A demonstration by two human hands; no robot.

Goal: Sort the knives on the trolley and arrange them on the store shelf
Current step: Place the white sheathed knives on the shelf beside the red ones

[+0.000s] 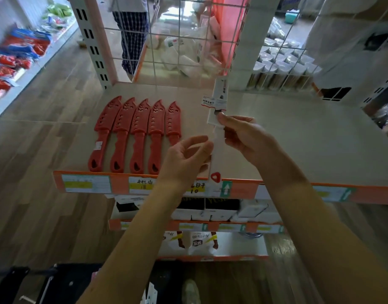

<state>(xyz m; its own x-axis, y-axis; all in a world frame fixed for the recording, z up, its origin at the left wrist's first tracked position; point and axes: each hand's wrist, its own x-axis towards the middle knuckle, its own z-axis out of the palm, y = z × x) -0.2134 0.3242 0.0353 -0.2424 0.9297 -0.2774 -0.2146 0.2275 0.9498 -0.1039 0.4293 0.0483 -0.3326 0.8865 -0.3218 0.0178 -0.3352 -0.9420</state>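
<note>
In the head view, the top shelf board [276, 132] of the store rack serves as the landmark. On its left part lie five red knives [136, 132] in perforated red sheaths, side by side, tips toward the wire grid back [188, 40] and handles toward the shelf's orange front strip [243, 189]. The row looks neat and even, with the fifth knife partly hidden behind the left hand [186, 159].

Just right of that row, above the middle of the shelf board, both hands work on a white packaged knife [218, 102]. Its card sleeve points toward the grid, and its white handle, ending in a red triangular loop, reaches down to the orange strip. The right hand [245, 137] pinches the pack where the card meets the handle, thumb and fingers pressed on it. The left hand is beside the handle with fingers curled and loosely apart. Whether its fingertips actually touch the pack I cannot tell.

As for progress, the red group appears already placed, and this white knife seems to be the first of a second group going down next to it. The right half of the shelf board is bare. The trolley itself is not clearly in view, so how many knives remain cannot be judged from here.
</note>
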